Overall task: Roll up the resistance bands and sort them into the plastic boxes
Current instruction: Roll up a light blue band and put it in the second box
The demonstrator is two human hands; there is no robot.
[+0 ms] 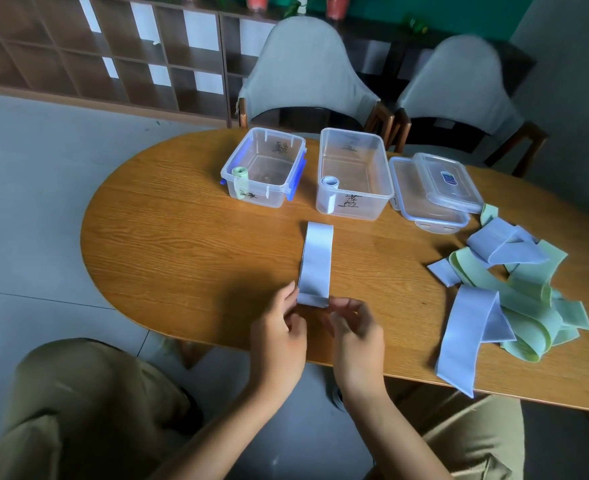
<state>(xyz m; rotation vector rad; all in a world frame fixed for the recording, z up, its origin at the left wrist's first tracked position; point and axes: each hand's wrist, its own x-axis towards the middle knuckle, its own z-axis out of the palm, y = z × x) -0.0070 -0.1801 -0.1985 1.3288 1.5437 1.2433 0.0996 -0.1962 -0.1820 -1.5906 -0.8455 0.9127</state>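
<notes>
Starting a roll, the left hand (279, 332) and right hand (357, 337) pinched the near end of a flat blue band (315, 263) between fingers on the worktop (189, 244). One green roll (241, 174) and one blue roll (330, 183) stood boxed; a tangled pile (507, 289) lay unrolled at right.

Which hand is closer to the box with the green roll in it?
The left hand. It pinches the near end of the blue band, below the box with the green roll. The right hand holds the same end, farther right of it.
</notes>
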